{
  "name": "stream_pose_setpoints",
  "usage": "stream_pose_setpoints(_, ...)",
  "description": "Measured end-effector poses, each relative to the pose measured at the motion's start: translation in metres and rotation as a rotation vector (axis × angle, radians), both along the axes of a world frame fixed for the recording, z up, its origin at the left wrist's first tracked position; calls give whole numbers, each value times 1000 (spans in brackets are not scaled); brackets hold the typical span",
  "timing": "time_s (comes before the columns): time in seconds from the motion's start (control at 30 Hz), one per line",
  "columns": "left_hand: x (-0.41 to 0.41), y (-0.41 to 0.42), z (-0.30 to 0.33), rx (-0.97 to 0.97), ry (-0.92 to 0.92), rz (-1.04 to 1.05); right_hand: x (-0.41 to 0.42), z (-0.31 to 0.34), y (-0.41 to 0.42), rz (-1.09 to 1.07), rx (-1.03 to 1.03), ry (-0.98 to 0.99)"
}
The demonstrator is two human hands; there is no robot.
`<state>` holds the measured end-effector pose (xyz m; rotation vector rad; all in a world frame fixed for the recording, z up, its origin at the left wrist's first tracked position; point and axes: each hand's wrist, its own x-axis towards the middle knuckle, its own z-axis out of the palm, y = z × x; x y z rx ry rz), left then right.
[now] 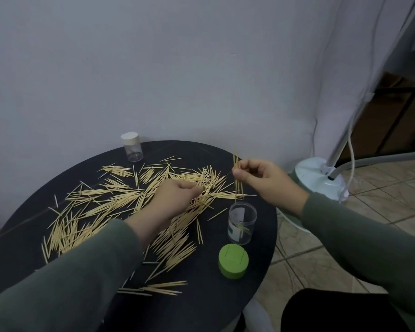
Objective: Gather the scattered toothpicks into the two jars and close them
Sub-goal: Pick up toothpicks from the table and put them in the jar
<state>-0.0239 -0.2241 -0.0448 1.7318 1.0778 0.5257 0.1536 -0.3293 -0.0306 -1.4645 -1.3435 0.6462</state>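
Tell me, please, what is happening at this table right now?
A person is gathering toothpicks scattered over a round black table. The right hand pinches a small upright bundle above the open jar, whose green lid lies beside it. The left hand picks at the pile. A white-capped jar stands at the back.

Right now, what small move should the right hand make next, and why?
Probably lower the right hand so its toothpick bundle drops into the open jar. The bundle hangs upright, pinched in that grip, almost directly above the jar's open mouth, and the green lid lies beside it on the table.
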Motion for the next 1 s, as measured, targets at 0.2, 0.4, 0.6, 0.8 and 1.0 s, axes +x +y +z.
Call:
stream_pose_setpoints(0.2, 3, -34, 16, -171, -269, -84, 4, -2, -12, 78, -55, 26)
stream_pose_setpoints(0.4, 13, -51, 9, -248, -354, -143, 10, -5, -17, 94, -21, 60)
stream_pose_setpoints(0.6, 18, -52, -2, -231, -346, -182, 11, -12, -18, 54, -17, 7)
stream_pose_setpoints(0.8, 18, -50, -8, -264, -267, -207, 16, -16, -22, 66, -58, -71)
stream_pose_setpoints(1.0, 19, -49, -12, -237, -239, -265, 21, -14, -24, 114, -111, -35)
